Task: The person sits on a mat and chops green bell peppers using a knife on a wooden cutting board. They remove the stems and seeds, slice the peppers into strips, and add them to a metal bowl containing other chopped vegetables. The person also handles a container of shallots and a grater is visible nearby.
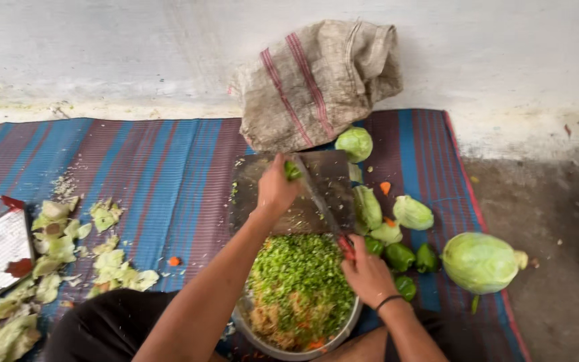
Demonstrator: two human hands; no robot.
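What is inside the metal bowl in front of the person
The metal bowl holds a heap of finely chopped green vegetables, with paler shreds and orange bits nearer the person. The bowl's bottom is covered.

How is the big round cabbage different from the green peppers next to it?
The whole cabbage is pale green; the green peppers are dark and glossy. The cabbage is much bigger than any pepper. It sits alone near the mat's edge, while the peppers cluster beside the bowl. All lie uncut on the striped mat.

light: soft, even daylight washing over everything | shadows: barely showing, faint under the arms | glare: pale wall (pixel 102 47) looking a bit washed out | blur: slight softness overall, edges bending a little
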